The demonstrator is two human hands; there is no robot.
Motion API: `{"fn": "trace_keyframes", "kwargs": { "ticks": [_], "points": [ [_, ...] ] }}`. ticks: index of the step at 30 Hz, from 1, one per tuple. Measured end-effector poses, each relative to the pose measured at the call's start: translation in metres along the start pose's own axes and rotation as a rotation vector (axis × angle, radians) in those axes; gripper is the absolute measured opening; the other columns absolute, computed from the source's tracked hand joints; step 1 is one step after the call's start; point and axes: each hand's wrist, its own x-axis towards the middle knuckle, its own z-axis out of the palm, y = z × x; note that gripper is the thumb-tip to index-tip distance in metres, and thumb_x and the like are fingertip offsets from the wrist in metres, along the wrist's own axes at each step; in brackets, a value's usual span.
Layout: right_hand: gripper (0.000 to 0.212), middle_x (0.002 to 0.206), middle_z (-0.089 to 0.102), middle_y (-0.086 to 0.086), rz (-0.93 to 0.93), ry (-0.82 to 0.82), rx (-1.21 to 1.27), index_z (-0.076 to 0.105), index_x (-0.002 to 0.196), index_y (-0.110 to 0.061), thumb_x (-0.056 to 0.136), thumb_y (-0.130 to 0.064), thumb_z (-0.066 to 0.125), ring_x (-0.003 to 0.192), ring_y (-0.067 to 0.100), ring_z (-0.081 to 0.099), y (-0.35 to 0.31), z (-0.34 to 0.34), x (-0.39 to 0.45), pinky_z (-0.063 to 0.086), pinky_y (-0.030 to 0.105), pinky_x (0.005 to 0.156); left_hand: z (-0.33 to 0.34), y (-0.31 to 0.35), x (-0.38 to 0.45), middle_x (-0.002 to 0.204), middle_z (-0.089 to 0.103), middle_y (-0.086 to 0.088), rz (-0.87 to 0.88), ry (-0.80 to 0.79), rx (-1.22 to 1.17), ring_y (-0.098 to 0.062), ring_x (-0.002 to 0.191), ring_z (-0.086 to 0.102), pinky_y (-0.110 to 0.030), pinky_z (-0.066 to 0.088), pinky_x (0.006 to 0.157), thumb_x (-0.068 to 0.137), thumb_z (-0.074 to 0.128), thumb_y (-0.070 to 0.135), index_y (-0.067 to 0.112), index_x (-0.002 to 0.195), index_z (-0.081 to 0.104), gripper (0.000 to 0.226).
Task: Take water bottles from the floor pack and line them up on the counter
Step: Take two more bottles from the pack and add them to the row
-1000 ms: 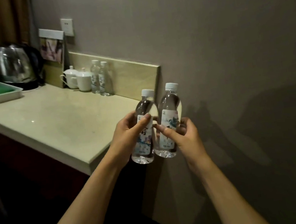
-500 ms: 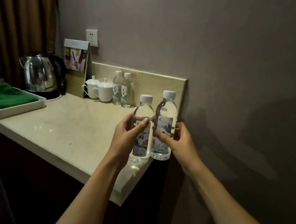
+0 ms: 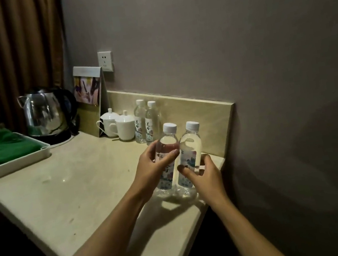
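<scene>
- The two clear plastic water bottles with white caps, left one (image 3: 166,158) and right one (image 3: 188,158), are now sitting over the pale beige stone counter (image 3: 67,187) at centre frame; a second ago they were hanging in the air off its right end.
- Bases are looking set down near the counter's right front edge, bottles upright and touching side by side; contact with the top is a judgement, the bases are blurry.
- That means this pair is almost delivered, just short of release.
- Left hand (image 3: 148,172) is reaching in from lower left, fingers and thumb curling round the left bottle's label.
- Right hand (image 3: 203,173) is coming from lower right, thumb and fingers wrapping the right bottle low on its body.
- Two more labelled clear bottles (image 3: 145,122) are standing by the backsplash, upper centre, beside two white lidded cups (image 3: 117,124).
- Held pair is well apart from that pair, so lining up is likely still needing a slide back.
- Floor pack is not in view.
</scene>
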Motion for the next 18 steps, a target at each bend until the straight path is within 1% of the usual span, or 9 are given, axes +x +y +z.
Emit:
{"fn": "trace_keyframes", "kwargs": {
  "ticks": [2, 4, 5, 7, 9, 11, 13, 15, 18],
  "points": [
    [0.046, 0.105, 0.066, -0.003, 0.005, 0.022, -0.014, 0.055, 0.11, -0.023, 0.074, -0.04, 0.08, 0.095, 0.014, 0.065, 0.006, 0.008, 0.012, 0.057, 0.042, 0.083, 0.0, -0.009, 0.014, 0.104, 0.073, 0.005, 0.007, 0.005, 0.019, -0.007, 0.096, 0.069, -0.024, 0.055, 0.077, 0.079, 0.076, 0.025, 0.02, 0.117, 0.061, 0.041],
    [0.047, 0.109, 0.064, -0.003, 0.002, 0.035, -0.019, 0.053, 0.112, -0.026, 0.076, -0.04, 0.079, 0.098, 0.014, 0.064, 0.012, 0.016, 0.023, 0.057, 0.042, 0.085, -0.004, -0.022, 0.029, 0.107, 0.071, 0.004, 0.008, -0.005, 0.02, -0.01, 0.098, 0.07, -0.026, 0.057, 0.079, 0.077, 0.079, 0.023, 0.02, 0.121, 0.057, 0.049],
    [0.048, 0.111, 0.063, -0.003, -0.006, 0.041, -0.035, 0.051, 0.114, -0.027, 0.076, -0.041, 0.078, 0.101, 0.015, 0.063, 0.014, 0.02, 0.029, 0.056, 0.043, 0.087, -0.007, -0.028, 0.037, 0.11, 0.07, 0.002, 0.011, -0.022, 0.019, -0.011, 0.1, 0.069, -0.027, 0.057, 0.08, 0.077, 0.08, 0.02, 0.021, 0.124, 0.054, 0.054],
    [0.051, 0.114, 0.061, -0.004, -0.022, 0.054, -0.09, 0.048, 0.116, -0.029, 0.076, -0.044, 0.076, 0.105, 0.017, 0.062, 0.019, 0.027, 0.041, 0.054, 0.045, 0.088, -0.014, -0.036, 0.054, 0.116, 0.066, 0.001, 0.018, -0.072, 0.031, -0.01, 0.102, 0.068, -0.024, 0.057, 0.078, 0.077, 0.079, 0.016, 0.025, 0.129, 0.049, 0.061],
    [0.05, 0.114, 0.061, -0.004, -0.011, 0.048, -0.128, 0.045, 0.113, -0.032, 0.076, -0.048, 0.074, 0.106, 0.018, 0.061, 0.021, 0.034, 0.053, 0.053, 0.046, 0.088, -0.019, -0.043, 0.07, 0.118, 0.064, 0.001, 0.025, -0.114, 0.034, -0.007, 0.101, 0.067, -0.019, 0.055, 0.074, 0.08, 0.076, 0.009, 0.028, 0.132, 0.044, 0.064],
    [0.052, 0.118, 0.06, -0.001, 0.031, 0.026, -0.147, 0.041, 0.115, -0.032, 0.077, -0.049, 0.072, 0.108, 0.02, 0.061, 0.021, 0.039, 0.064, 0.053, 0.047, 0.09, -0.025, -0.051, 0.086, 0.119, 0.064, 0.001, 0.031, -0.158, 0.016, -0.005, 0.102, 0.067, -0.019, 0.055, 0.074, 0.081, 0.074, 0.008, 0.026, 0.135, 0.042, 0.065],
    [0.053, 0.123, 0.06, 0.002, 0.084, 0.015, -0.154, 0.039, 0.119, -0.028, 0.08, -0.045, 0.071, 0.111, 0.021, 0.061, 0.019, 0.044, 0.074, 0.052, 0.046, 0.094, -0.03, -0.06, 0.101, 0.122, 0.062, 0.0, 0.044, -0.215, 0.009, -0.006, 0.105, 0.066, -0.019, 0.055, 0.076, 0.082, 0.074, 0.011, 0.022, 0.139, 0.039, 0.068],
    [0.051, 0.123, 0.06, 0.003, 0.124, 0.027, -0.177, 0.039, 0.12, -0.025, 0.083, -0.04, 0.071, 0.111, 0.021, 0.061, 0.015, 0.05, 0.082, 0.051, 0.045, 0.094, -0.037, -0.069, 0.116, 0.124, 0.06, -0.001, 0.039, -0.258, -0.002, -0.008, 0.107, 0.065, -0.021, 0.056, 0.079, 0.082, 0.075, 0.014, 0.022, 0.142, 0.036, 0.072],
    [0.05, 0.123, 0.061, 0.003, 0.159, 0.08, -0.218, 0.041, 0.121, -0.023, 0.084, -0.038, 0.071, 0.109, 0.021, 0.061, 0.009, 0.063, 0.091, 0.052, 0.045, 0.094, -0.047, -0.079, 0.138, 0.125, 0.06, -0.002, 0.044, -0.3, -0.019, -0.012, 0.11, 0.064, -0.029, 0.057, 0.086, 0.081, 0.077, 0.019, 0.023, 0.143, 0.035, 0.075]
  ]
}}
